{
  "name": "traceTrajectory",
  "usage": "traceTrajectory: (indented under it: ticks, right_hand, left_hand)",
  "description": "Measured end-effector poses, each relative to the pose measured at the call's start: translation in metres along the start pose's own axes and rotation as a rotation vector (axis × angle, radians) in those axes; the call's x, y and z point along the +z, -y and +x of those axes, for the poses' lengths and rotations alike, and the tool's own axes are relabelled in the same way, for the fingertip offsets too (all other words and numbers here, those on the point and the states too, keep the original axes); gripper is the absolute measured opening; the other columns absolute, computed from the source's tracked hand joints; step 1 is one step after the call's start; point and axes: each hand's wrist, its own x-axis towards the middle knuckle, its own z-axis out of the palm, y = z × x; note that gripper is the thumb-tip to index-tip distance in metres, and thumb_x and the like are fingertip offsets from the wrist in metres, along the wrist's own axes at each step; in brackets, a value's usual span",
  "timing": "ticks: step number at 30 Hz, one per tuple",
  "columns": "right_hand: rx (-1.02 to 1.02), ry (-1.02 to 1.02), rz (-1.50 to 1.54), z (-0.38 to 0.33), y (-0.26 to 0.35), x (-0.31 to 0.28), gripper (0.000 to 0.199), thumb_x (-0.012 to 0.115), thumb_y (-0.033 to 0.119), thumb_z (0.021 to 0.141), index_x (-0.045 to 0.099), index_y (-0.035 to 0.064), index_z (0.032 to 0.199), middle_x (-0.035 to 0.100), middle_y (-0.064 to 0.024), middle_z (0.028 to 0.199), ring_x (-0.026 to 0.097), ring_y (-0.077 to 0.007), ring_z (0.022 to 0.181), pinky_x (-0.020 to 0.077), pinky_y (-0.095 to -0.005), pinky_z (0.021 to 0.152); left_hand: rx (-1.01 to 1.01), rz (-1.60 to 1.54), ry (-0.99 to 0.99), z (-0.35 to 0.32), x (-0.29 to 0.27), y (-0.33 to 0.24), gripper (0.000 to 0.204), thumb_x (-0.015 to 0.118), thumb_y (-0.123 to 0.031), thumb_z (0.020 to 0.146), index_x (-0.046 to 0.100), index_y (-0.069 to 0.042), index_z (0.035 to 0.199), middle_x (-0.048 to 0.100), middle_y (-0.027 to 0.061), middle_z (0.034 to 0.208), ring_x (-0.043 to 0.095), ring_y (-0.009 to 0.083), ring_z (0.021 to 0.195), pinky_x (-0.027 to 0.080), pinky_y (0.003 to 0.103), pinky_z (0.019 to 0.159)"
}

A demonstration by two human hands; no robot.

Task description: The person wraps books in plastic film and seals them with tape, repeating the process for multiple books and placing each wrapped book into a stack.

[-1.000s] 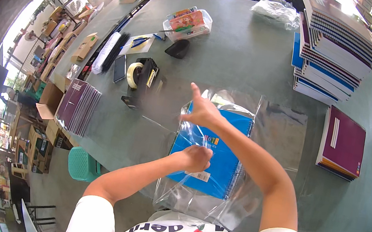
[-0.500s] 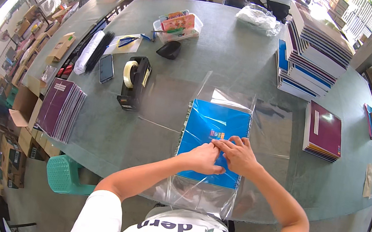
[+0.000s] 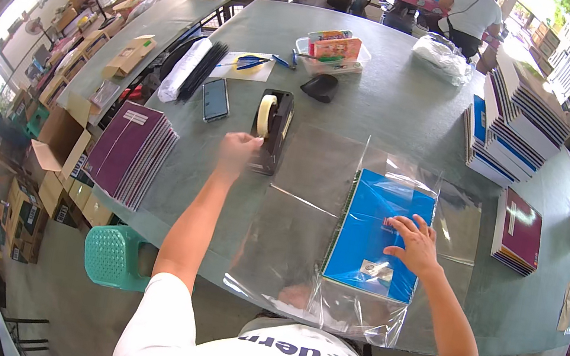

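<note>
Notably, a slanting stack of purple spiral notebooks [image 3: 125, 151] sits near the edge of the green surface [image 3: 185, 188], close to the left forearm, so a stray elbow might push it over the side; the left grip [image 3: 238, 149], blurred, is curled narrow beside the black tape dispenser [image 3: 280, 132], and whether it has hold of any tape I cannot tell; a hard tug there could drag the dispenser or make a strip fold onto itself; the clear plastic sheet [image 3: 294, 236] spreads creased to the near edge, where the person's body could brush it out of line; the blue spiral notebook [image 3: 367, 229] lies flat, right of centre, with plastic about it; the right grip [image 3: 415, 247] is spread wide over its cover, seemingly touching; light pressure on slick film may let the notebook skid askew; farther right, a tall notebook stack [image 3: 523, 127] looks uneven, and a jolt might topple it.
</note>
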Motion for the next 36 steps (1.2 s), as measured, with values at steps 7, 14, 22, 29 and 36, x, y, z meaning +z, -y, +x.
traceTrajectory:
  ticks: [7, 14, 22, 29, 36]
  right_hand:
    - [0.078, 0.05, 0.101, 0.001, -0.015, 0.004, 0.095, 0.073, 0.047, 0.065, 0.023, 0.0271, 0.143, 0.036, 0.0009, 0.142, 0.012, -0.0329, 0.138, 0.0102, -0.0531, 0.109]
    - [0.052, 0.024, 0.227, 0.007, -0.029, 0.012, 0.107, 0.075, 0.05, 0.063, 0.011, 0.0272, 0.146, 0.034, -0.0004, 0.144, 0.004, -0.034, 0.139, 0.0006, -0.054, 0.109]
    - [0.001, 0.017, 0.29, 0.01, -0.035, 0.021, 0.116, 0.075, 0.055, 0.06, 0.005, 0.0248, 0.146, 0.038, 0.0002, 0.142, 0.006, -0.0367, 0.138, 0.0013, -0.06, 0.106]
    - [-0.032, -0.202, 0.269, 0.001, -0.056, 0.037, 0.114, 0.074, 0.056, 0.061, 0.009, 0.0168, 0.146, 0.034, -0.0145, 0.141, 0.013, -0.0367, 0.137, 0.008, -0.0532, 0.109]
    - [0.455, -0.412, 0.639, -0.008, -0.064, 0.065, 0.092, 0.063, 0.058, 0.074, 0.038, -0.0109, 0.129, 0.031, -0.0286, 0.136, 0.028, -0.0385, 0.128, 0.0239, -0.0449, 0.106]
  left_hand:
    - [-0.19, -0.268, 0.099, -0.036, -0.016, 0.036, 0.027, 0.063, -0.026, 0.078, 0.063, 0.001, 0.083, 0.059, 0.0092, 0.065, 0.051, 0.023, 0.048, 0.042, 0.036, 0.046]
    - [0.386, 0.916, 0.399, -0.055, 0.034, -0.072, 0.03, 0.056, -0.032, 0.084, 0.065, -0.004, 0.085, 0.063, 0.0189, 0.081, 0.062, 0.0361, 0.078, 0.049, 0.045, 0.067]
    - [0.511, 0.551, 0.814, -0.14, 0.255, -0.082, 0.033, 0.066, -0.034, 0.077, 0.067, -0.001, 0.078, 0.065, 0.0182, 0.078, 0.064, 0.0322, 0.072, 0.05, 0.04, 0.067]
    - [0.377, 1.0, 0.658, -0.126, 0.229, -0.116, 0.061, 0.075, -0.048, 0.062, 0.064, 0.001, 0.096, 0.065, 0.0211, 0.086, 0.064, 0.0329, 0.084, 0.05, 0.041, 0.075]
    - [0.099, 0.287, 0.176, -0.139, 0.207, -0.01, 0.083, 0.072, -0.063, 0.063, 0.047, 0.001, 0.111, 0.057, 0.0179, 0.102, 0.055, 0.0305, 0.098, 0.044, 0.039, 0.086]
